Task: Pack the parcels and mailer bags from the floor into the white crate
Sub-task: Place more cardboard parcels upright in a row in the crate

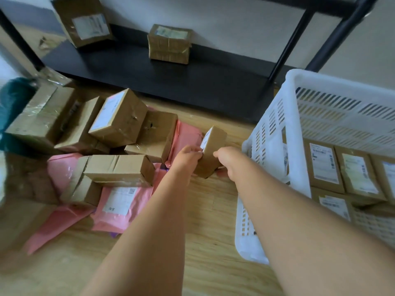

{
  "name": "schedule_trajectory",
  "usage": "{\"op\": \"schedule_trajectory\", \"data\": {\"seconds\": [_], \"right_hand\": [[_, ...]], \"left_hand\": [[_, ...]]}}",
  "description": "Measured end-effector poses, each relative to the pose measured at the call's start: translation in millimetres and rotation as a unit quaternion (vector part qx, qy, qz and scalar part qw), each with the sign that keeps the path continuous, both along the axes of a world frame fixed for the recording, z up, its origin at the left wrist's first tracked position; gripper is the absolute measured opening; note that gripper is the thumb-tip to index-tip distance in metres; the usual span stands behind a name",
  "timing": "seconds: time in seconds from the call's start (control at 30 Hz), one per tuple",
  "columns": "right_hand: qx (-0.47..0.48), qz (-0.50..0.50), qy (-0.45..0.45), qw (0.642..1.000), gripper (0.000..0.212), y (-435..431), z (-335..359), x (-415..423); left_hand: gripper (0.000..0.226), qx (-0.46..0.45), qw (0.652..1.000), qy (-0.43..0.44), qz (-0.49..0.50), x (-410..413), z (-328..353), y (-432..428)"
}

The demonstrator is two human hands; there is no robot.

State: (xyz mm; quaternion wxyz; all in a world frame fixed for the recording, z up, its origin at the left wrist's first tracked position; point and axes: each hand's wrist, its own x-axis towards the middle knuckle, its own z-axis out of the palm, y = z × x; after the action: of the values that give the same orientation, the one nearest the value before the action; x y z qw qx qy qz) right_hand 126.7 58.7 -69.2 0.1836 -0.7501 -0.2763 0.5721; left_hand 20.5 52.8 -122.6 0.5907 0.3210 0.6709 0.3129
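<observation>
So the small brown cardboard parcel is tilted low over the wooden floor, long axis pointing away. Left hand and right hand each have a curled grip on it. White slatted plastic crate sits just right, nearer the right hand.

Soft, dimmish indoor light, faint shadows, edges bowed — left parcels blurred, perhaps motion

A low black shelf is set against a white wall. On the shelf, a tilted cardboard box is seen at its left end and a taped box near its middle. Black uprights rise at its right end. Wooden floor is laid before it, and a blurred teal object is seen at its left.
</observation>
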Motion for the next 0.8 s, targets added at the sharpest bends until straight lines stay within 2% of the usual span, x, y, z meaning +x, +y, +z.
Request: {"op": "schedule_trajectory", "data": {"seconds": [0.03,0.13,0.3,0.47,0.57,0.67,0.8], "right_hand": [[0.006,0.003,-0.001,1.0,0.01,-2,5,1],[0.036,0.001,0.005,0.999,0.012,-12,32,2],[0.12,0.006,0.065,0.991,0.02,-35,86,16],[0.187,0.049,0.108,0.975,0.049,-66,137,43],[0.213,0.088,0.09,0.969,0.05,-87,162,61],[0.239,0.082,0.103,0.962,0.037,-103,181,79],[0.262,0.078,0.12,0.954,0.029,-118,197,103]], "left_hand": [[0.014,0.005,1.0,-0.015,0.009,-2,8,-4],[0.013,0.031,0.997,-0.034,0.056,-3,42,-19],[0.044,0.095,0.99,-0.02,0.104,-4,105,-44],[0.05,0.12,0.986,-0.045,0.108,-4,163,-77],[0.064,0.135,0.984,-0.071,0.089,4,185,-94],[0.059,0.155,0.98,-0.103,0.069,17,207,-113],[0.038,0.166,0.979,-0.106,0.042,41,230,-127]]}}
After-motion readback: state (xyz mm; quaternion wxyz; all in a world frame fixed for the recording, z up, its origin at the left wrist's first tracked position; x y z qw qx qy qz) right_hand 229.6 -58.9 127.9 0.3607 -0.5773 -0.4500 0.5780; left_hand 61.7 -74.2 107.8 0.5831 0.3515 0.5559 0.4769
